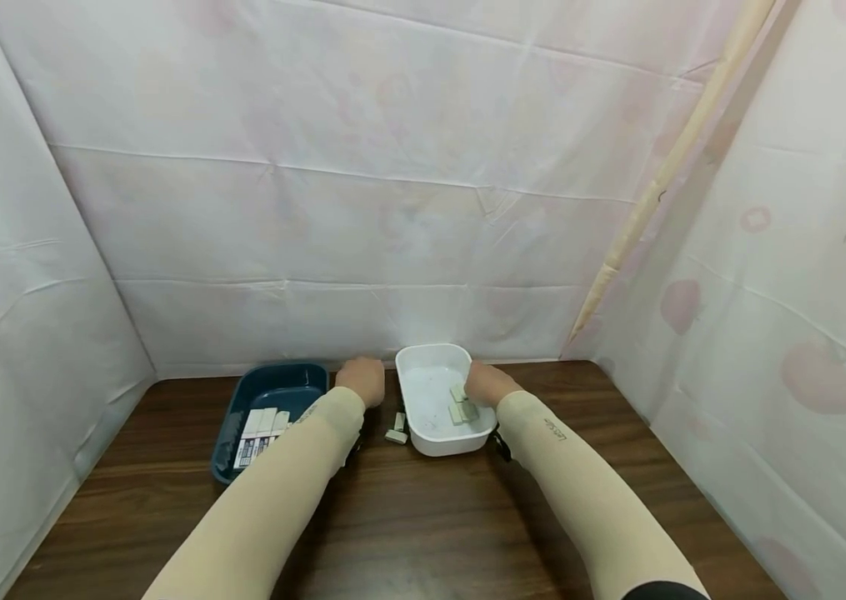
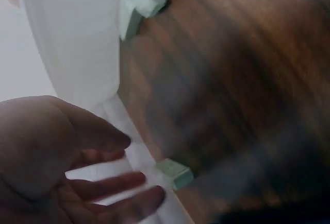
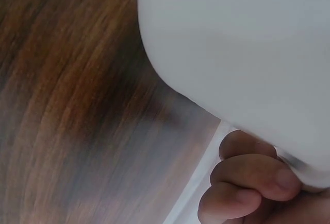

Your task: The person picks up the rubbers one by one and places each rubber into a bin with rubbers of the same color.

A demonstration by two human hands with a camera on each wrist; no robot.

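Apparently the right hand (image 1: 484, 383) grips the white tray (image 1: 433, 442)'s rim; the left hand (image 1: 362, 379), fingers relaxed, must next clasp its side.

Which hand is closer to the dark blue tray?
The left hand. It hovers between the blue tray and the white tub, just off the tray's right rim. The right hand grips the white tub's far side, farther away.

On the wooden table (image 1: 407, 517), a tray (image 1: 272, 385) of small blocks (image 1: 261, 429) sits left of a tub (image 1: 433, 360); two blocks (image 1: 397, 428) lie between them, more blocks (image 1: 460, 404) inside the tub.
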